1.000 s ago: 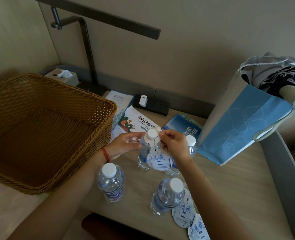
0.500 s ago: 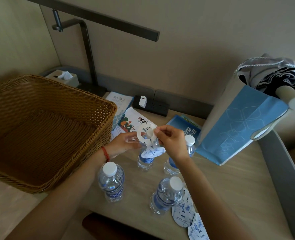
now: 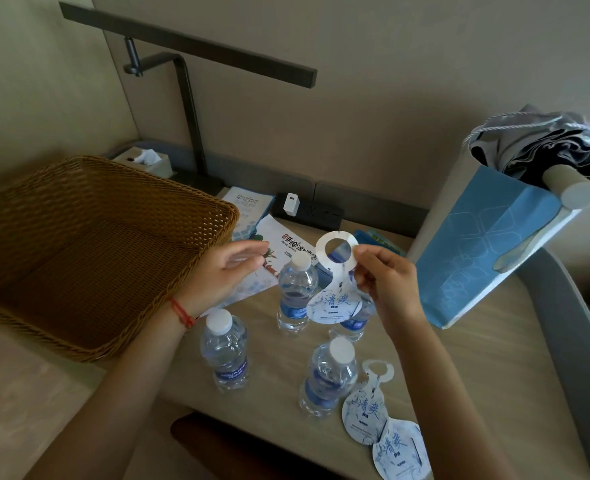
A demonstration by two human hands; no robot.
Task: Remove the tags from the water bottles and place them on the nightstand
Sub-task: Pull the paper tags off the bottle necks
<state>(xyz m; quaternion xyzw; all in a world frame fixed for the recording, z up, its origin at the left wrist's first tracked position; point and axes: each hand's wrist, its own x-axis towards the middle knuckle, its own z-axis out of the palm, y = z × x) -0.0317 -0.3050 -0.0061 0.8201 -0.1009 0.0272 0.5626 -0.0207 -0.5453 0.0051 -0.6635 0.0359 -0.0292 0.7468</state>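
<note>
Right hand (image 3: pixel 383 282), centre of frame: fingers pinch a white paper bottle tag with a round neck hole and blue script (image 3: pixel 335 285) at its narrow waist. Tag is up in the air, clear of every cap, hole end uppermost, rounded end hanging in front of two bottles.

Left hand (image 3: pixel 224 271), left of centre: fingers relaxed, slightly spread, holding nothing, just beside the tag-free clear plastic water bottle with white cap and blue label (image 3: pixel 295 292).

Second bottle (image 3: pixel 352 320) stands just right of it, mostly hidden behind the held tag; can't tell if it carries a tag. Two more clear bottles stand lower in frame on the light wood nightstand tabletop (image 3: pixel 477 358): left one (image 3: pixel 226 351), right one (image 3: pixel 328 375). Both caps bare.

Two removed tags lie flat at lower right of the tabletop: upper one (image 3: pixel 366 407) just beside the lower-right bottle, lower one (image 3: pixel 399 452) overlapping its bottom edge near the front edge.

Brown woven wicker basket (image 3: pixel 196 216) at left. Printed leaflets (image 3: pixel 286 244) behind the hands. Blue paper bag (image 3: pixel 487 244) at right with dark folded fabric in its top. Dark metal lamp arm (image 3: pixel 189 109) upper left.
</note>
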